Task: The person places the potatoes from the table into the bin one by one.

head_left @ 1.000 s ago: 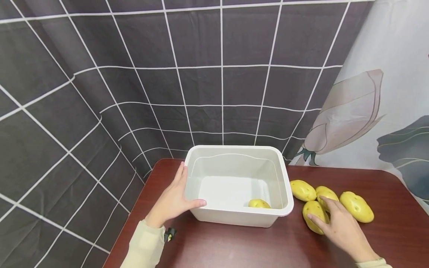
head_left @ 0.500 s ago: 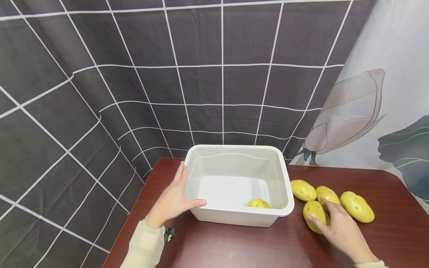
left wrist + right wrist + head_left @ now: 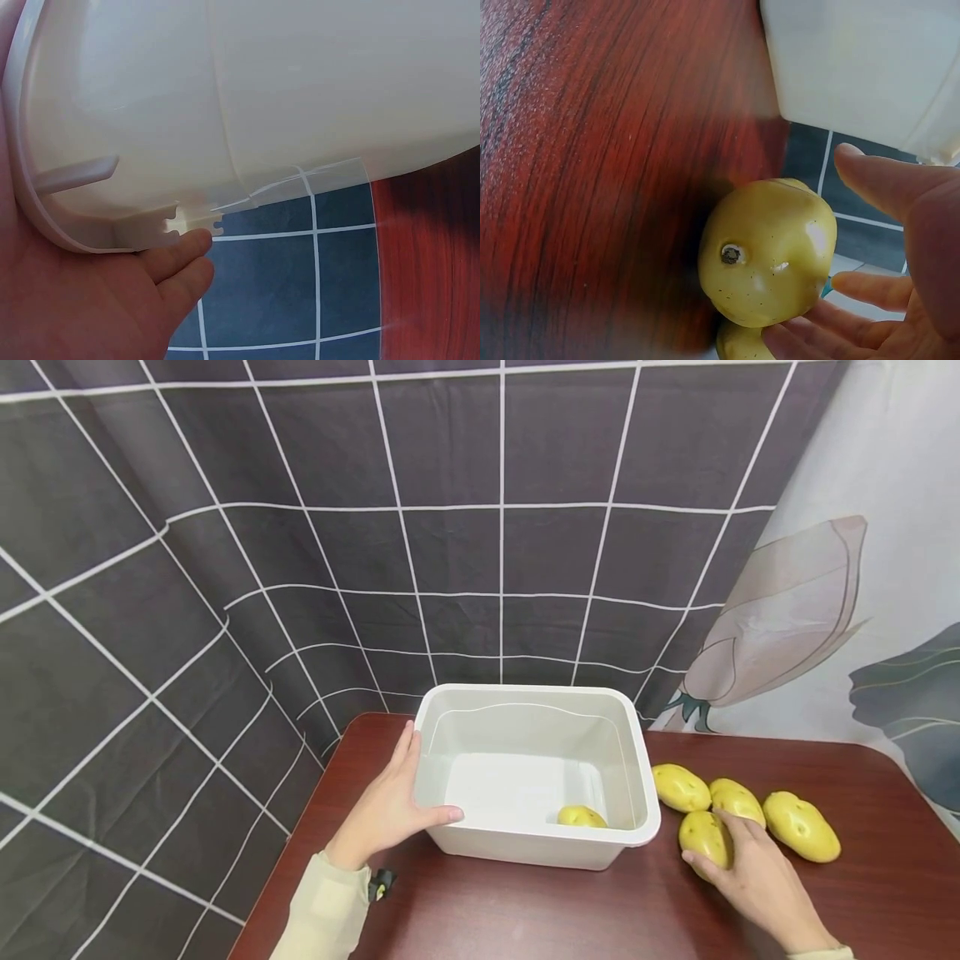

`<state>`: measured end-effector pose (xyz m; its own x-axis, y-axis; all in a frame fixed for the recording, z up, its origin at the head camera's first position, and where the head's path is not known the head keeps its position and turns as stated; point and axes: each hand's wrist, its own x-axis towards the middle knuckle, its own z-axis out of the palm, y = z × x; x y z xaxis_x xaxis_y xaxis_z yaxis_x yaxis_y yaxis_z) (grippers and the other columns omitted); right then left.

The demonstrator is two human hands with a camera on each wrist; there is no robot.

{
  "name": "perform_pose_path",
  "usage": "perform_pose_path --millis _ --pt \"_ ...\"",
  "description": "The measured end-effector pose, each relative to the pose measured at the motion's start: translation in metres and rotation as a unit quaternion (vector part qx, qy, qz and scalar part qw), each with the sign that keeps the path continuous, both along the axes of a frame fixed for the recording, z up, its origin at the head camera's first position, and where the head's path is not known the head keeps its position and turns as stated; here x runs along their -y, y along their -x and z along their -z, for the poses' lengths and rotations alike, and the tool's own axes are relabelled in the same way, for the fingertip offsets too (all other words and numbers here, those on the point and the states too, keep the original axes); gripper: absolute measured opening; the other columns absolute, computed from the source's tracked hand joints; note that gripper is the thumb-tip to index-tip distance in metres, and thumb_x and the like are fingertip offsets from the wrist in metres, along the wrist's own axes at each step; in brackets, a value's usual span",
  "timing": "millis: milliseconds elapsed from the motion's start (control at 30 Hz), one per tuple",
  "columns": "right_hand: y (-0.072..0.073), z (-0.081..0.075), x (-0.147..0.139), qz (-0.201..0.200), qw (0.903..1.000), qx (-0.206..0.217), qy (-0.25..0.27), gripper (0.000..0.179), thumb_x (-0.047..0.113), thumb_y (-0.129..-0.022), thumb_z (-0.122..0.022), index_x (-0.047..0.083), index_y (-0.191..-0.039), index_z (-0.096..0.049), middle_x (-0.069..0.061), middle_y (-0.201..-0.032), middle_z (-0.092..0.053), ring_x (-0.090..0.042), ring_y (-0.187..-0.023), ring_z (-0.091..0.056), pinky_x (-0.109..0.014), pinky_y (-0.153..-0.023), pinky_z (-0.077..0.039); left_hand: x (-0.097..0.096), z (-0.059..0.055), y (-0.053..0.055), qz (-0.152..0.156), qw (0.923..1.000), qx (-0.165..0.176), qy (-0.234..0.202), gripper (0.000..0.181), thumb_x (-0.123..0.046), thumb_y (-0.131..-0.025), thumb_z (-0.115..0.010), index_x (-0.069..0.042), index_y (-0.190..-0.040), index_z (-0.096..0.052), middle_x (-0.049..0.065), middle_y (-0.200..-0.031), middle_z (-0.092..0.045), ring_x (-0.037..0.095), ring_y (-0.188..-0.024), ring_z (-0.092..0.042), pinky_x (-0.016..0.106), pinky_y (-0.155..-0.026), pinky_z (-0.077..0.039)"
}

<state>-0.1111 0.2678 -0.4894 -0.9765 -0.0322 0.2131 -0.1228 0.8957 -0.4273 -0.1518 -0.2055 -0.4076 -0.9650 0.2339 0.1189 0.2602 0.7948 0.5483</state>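
Observation:
In the head view a white plastic tub (image 3: 525, 843) stands on the table with one yellow potato (image 3: 581, 816) inside, near its front right. My left hand (image 3: 386, 814) rests on the tub's left front corner, thumb over the front rim and straight fingers along the left side. My right hand (image 3: 761, 872) spans the nearest potato (image 3: 703, 839) right of the tub. In the right wrist view several fingertips (image 3: 799, 334) touch that potato's side, while the thumb stands apart from it. Behind it lie more potatoes, one at left (image 3: 681, 787), one in the middle (image 3: 737, 802) and one at right (image 3: 802, 827).
The dark red wooden table (image 3: 517, 910) has its far edge close behind the tub. A dark cloth with a white grid (image 3: 457, 552) hangs behind and at left. At the right hangs a pale cloth with a flower print (image 3: 787, 610).
My right hand has shifted slightly left and toward me, its thumb now lower at the near potato's edge. My left hand, the tub and the other potatoes keep their places.

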Motion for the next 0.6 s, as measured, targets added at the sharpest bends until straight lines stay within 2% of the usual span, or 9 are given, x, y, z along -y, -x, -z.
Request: perform_pose_path --millis 267,500,600 --pt "0.0016 0.0014 -0.0016 0.008 0.9996 0.023 -0.015 0.085 0.041 -0.076 -0.086 -0.014 -0.13 -0.05 -0.039 -0.121 -0.047 -0.057 -0.104 -0.053 -0.07 -0.079 -0.045 -0.0006 -0.0006 0.0011 -0.001 1.0 0.003 -0.001 0.128 -0.063 -0.073 -0.081 -0.002 -0.16 -0.011 0.005 -0.169 0.001 0.033 -0.144 -0.036 0.051 -0.106 -0.043" --pt "0.001 0.0069 -0.0026 0.01 0.9998 0.006 -0.014 0.084 0.033 -0.069 -0.091 -0.014 -0.127 -0.053 -0.039 -0.118 -0.046 -0.058 -0.096 -0.057 -0.068 -0.073 -0.046 0.0001 -0.0001 0.0 -0.001 1.0 0.004 -0.001 0.128 -0.066 -0.073 -0.079 -0.001 -0.16 -0.011 0.006 -0.169 0.001 0.033 -0.145 -0.034 0.052 -0.106 -0.042" --pt "0.0013 0.0076 -0.0028 0.013 0.9997 0.013 -0.013 0.084 0.03 -0.068 -0.092 -0.014 -0.127 -0.052 -0.038 -0.118 -0.044 -0.058 -0.094 -0.057 -0.068 -0.072 -0.046 0.0001 -0.0001 0.0001 -0.003 1.0 0.003 0.0 0.128 -0.065 -0.073 -0.08 -0.002 -0.16 -0.01 0.005 -0.169 0.001 0.033 -0.145 -0.035 0.052 -0.106 -0.043"
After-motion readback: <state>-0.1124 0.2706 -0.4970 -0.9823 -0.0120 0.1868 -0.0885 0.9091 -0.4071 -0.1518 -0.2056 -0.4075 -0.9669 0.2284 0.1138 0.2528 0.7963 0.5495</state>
